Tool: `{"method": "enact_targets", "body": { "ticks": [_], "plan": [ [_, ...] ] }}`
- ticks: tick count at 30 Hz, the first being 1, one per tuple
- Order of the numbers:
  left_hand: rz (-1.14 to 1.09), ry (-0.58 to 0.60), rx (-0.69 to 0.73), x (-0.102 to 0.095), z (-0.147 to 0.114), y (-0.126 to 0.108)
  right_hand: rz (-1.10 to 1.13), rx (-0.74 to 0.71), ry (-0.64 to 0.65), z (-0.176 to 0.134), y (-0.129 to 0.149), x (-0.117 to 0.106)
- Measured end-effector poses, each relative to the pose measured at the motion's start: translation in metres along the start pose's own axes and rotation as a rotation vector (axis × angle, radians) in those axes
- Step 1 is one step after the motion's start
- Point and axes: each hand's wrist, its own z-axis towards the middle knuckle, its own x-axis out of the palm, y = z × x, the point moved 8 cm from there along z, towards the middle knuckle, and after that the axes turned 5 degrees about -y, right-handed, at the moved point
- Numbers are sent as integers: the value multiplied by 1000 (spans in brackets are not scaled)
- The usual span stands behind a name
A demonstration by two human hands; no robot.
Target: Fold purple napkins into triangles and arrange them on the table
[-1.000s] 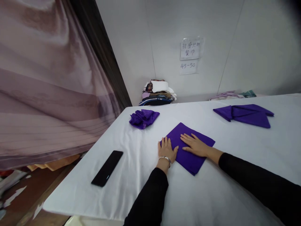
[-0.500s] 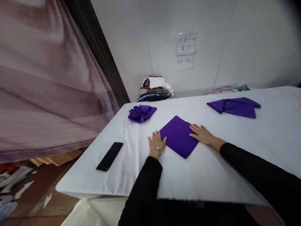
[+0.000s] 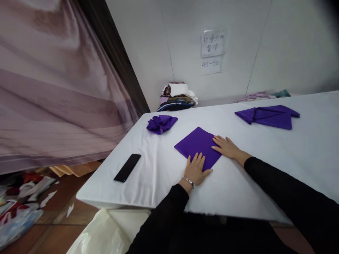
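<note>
A purple cloth napkin (image 3: 197, 143), folded into a flat square, lies cornerwise on the white-covered table (image 3: 159, 176). My left hand (image 3: 196, 170), with a bracelet at the wrist, rests flat on the napkin's near-left edge, fingers spread over the fabric. On its right corner lies my right hand (image 3: 226, 146), palm down with the fingers stretched out. Neither hand grips anything. To the napkin's upper left sits a crumpled purple cloth (image 3: 162, 124). Another purple cloth (image 3: 272, 117), folded into a pointed shape, lies farther back on the right.
A black phone (image 3: 127, 168) lies on the table's left side. Behind the far edge, a stack of folded clothes (image 3: 177, 97) stands against the wall. A pink curtain (image 3: 60, 88) hangs on the left. Handwritten paper signs (image 3: 212, 44) are on the wall.
My left hand has moved right and nearer, from the napkin's left corner to its near-left edge. My right hand stays at the right corner. The camera view has shifted slightly.
</note>
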Motion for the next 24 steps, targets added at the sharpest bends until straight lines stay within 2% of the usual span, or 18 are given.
{"method": "enact_targets", "body": {
  "ticks": [5, 8, 10, 16, 24],
  "plan": [
    [16, 31, -41, -10, -31, 28, 16, 14, 16, 1, -1, 1],
    [23, 20, -96, -18, -39, 35, 23, 20, 26, 0, -1, 1],
    [19, -13, -87, -22, -37, 30, 22, 17, 22, 0, 0, 1],
    [0, -68, 110, -25, -15, -7, 23, -7, 0, -1, 3, -4],
    [25, -72, 66, -16, 1, -5, 96, -66, -26, -6, -2, -8]
  ]
}}
